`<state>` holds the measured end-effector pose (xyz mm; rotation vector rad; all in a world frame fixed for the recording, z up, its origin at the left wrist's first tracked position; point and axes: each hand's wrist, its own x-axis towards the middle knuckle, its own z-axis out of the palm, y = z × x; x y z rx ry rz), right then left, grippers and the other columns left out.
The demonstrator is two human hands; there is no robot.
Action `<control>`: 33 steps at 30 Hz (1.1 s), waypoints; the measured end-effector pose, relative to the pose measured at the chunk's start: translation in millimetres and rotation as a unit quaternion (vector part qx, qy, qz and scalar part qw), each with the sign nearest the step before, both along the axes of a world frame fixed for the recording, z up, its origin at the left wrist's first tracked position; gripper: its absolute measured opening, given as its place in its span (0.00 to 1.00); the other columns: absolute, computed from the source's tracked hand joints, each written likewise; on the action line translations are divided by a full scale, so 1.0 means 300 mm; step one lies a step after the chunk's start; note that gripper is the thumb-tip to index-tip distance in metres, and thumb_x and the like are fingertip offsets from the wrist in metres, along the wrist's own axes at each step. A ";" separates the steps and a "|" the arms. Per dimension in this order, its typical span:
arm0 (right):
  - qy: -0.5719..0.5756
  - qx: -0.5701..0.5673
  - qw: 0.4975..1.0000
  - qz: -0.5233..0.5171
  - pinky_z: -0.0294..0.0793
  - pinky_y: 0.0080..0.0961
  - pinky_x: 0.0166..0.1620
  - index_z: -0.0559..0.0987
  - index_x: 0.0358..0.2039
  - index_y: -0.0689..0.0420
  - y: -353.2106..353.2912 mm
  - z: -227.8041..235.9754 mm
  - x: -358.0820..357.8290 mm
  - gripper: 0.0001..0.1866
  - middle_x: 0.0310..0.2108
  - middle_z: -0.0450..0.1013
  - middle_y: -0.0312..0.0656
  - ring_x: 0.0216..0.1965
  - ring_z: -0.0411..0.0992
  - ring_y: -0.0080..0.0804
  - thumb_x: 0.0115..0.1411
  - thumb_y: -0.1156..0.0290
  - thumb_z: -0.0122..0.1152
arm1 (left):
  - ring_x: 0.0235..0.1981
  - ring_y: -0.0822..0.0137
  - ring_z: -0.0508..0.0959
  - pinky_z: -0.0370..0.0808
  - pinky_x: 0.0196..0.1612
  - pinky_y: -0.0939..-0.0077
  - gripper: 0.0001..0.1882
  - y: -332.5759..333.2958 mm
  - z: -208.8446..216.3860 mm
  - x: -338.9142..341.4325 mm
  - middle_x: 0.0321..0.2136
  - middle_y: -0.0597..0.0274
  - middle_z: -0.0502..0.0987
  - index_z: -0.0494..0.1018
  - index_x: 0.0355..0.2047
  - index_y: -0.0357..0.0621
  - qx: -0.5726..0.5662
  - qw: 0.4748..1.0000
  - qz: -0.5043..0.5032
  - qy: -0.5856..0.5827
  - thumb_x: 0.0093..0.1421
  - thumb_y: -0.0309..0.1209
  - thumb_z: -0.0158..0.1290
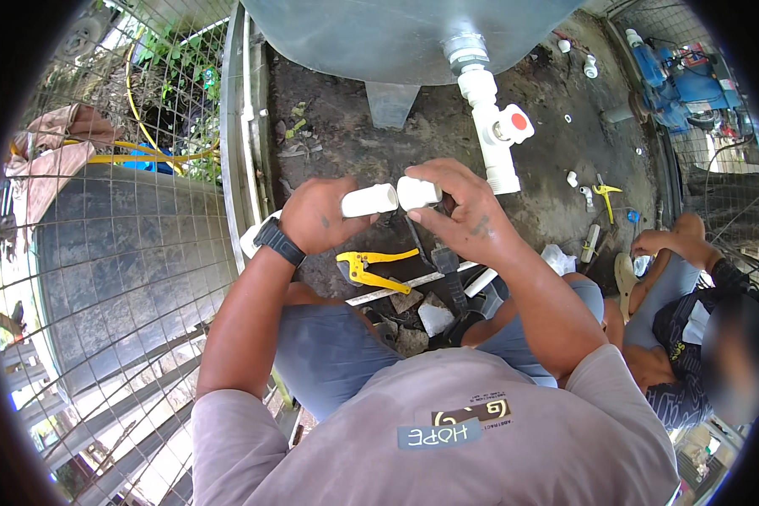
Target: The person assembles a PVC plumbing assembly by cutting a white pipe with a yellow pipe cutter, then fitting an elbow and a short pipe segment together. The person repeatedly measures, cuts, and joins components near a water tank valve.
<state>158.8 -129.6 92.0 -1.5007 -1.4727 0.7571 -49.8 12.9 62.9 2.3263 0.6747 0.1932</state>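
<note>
My left hand (319, 215) is wrapped round a white plastic pipe (369, 201). The pipe's open end points right, and its other end shows past my wrist. My right hand (464, 211) grips a short white pipe fitting (417, 193) between thumb and fingers. The fitting faces the pipe's end with a small gap between them. Part of the fitting is hidden by my fingers. Below my hands a yellow pipe cutter (367, 268) lies with its handles spread. Beyond my right hand, a white valve (510, 124) with a red centre sits on piping from the tank.
A large grey tank (354, 38) stands ahead. Wire mesh (135, 253) runs along my left. A person (683, 337) sits close on my right, with a yellow-handled tool (605, 192) and small white fittings (586, 196) on the ground nearby. Broken stones (434, 315) lie between my legs.
</note>
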 end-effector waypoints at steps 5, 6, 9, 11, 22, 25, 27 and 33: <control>-0.030 0.007 0.999 0.022 0.75 0.32 0.45 0.77 0.51 0.59 -0.006 -0.003 0.015 0.22 0.47 0.73 0.50 0.45 0.74 0.44 0.54 0.76 0.69 | 0.28 0.45 0.80 0.76 0.34 0.54 0.16 -0.015 -0.010 0.009 0.24 0.49 0.79 0.76 0.27 0.43 -0.005 1.000 -0.012 0.009 0.52 0.43 0.63; -0.044 0.015 0.999 0.022 0.75 0.35 0.46 0.77 0.50 0.60 0.001 0.002 0.020 0.22 0.46 0.73 0.52 0.45 0.75 0.49 0.54 0.75 0.69 | 0.28 0.45 0.80 0.76 0.34 0.54 0.16 -0.012 -0.008 0.020 0.24 0.49 0.79 0.77 0.27 0.43 -0.004 1.000 -0.015 0.012 0.52 0.43 0.63; -0.051 0.027 0.998 0.022 0.75 0.37 0.46 0.77 0.50 0.60 0.014 0.006 0.035 0.22 0.46 0.73 0.53 0.44 0.75 0.51 0.54 0.74 0.68 | 0.29 0.45 0.80 0.76 0.35 0.53 0.17 -0.009 -0.017 0.038 0.24 0.48 0.80 0.77 0.27 0.43 -0.019 1.000 -0.016 0.017 0.52 0.44 0.63; -0.049 0.006 0.998 0.025 0.76 0.37 0.45 0.77 0.50 0.60 0.012 0.017 0.039 0.22 0.46 0.73 0.53 0.44 0.75 0.51 0.54 0.75 0.69 | 0.29 0.45 0.80 0.76 0.35 0.54 0.17 -0.010 -0.019 0.041 0.24 0.48 0.80 0.77 0.28 0.43 -0.014 0.999 -0.018 0.034 0.52 0.44 0.63; -0.009 -0.008 1.000 0.006 0.75 0.25 0.29 0.78 0.50 0.59 -0.006 -0.020 0.042 0.21 0.45 0.73 0.47 0.36 0.75 0.31 0.54 0.78 0.68 | 0.30 0.45 0.80 0.76 0.35 0.54 0.17 -0.032 -0.020 0.058 0.25 0.48 0.80 0.76 0.29 0.43 -0.023 0.998 -0.019 0.050 0.52 0.44 0.64; 0.002 -0.035 0.999 -0.009 0.74 0.24 0.28 0.78 0.50 0.59 -0.011 -0.010 0.044 0.22 0.46 0.73 0.46 0.36 0.75 0.31 0.54 0.77 0.68 | 0.30 0.45 0.80 0.76 0.35 0.54 0.17 -0.034 -0.020 0.057 0.25 0.48 0.80 0.76 0.29 0.43 -0.019 0.998 -0.013 0.052 0.52 0.45 0.64; 0.028 -0.081 0.996 -0.020 0.73 0.24 0.28 0.78 0.51 0.59 -0.018 0.016 0.043 0.22 0.46 0.73 0.47 0.36 0.75 0.32 0.54 0.77 0.68 | 0.30 0.45 0.80 0.76 0.35 0.55 0.17 -0.032 -0.031 0.052 0.25 0.48 0.80 0.77 0.29 0.43 -0.022 0.999 -0.008 0.044 0.52 0.45 0.64; -0.008 -0.036 0.999 0.014 0.73 0.25 0.42 0.78 0.51 0.60 -0.022 -0.026 0.049 0.22 0.47 0.74 0.46 0.45 0.74 0.35 0.54 0.79 0.68 | 0.30 0.46 0.81 0.76 0.35 0.54 0.17 -0.039 -0.029 0.060 0.25 0.49 0.80 0.77 0.28 0.43 -0.016 0.998 -0.021 0.055 0.53 0.45 0.63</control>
